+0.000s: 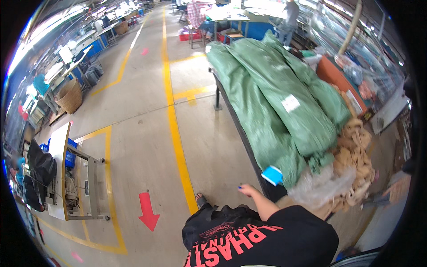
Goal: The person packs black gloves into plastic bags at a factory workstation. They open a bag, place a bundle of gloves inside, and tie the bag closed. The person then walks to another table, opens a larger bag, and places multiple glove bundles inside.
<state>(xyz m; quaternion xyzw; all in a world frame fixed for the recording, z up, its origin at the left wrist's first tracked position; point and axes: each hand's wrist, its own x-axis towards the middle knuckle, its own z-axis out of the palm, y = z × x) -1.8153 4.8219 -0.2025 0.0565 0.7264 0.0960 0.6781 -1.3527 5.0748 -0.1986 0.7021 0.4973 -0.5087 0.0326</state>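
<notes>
at the lower middle of the frame, one hand (247, 190) hangs loosely open and empty, near the table (240, 129) with green sacks (275, 102); which hand, i cannot tell.

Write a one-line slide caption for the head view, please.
A person's hand hangs beside a table piled with green woven sacks, above a yellow-lined factory floor.

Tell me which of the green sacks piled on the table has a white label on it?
The top green sack, lying along the middle of the pile, carries the white label; the sacks either side show plain green. The hand touches none.
</notes>
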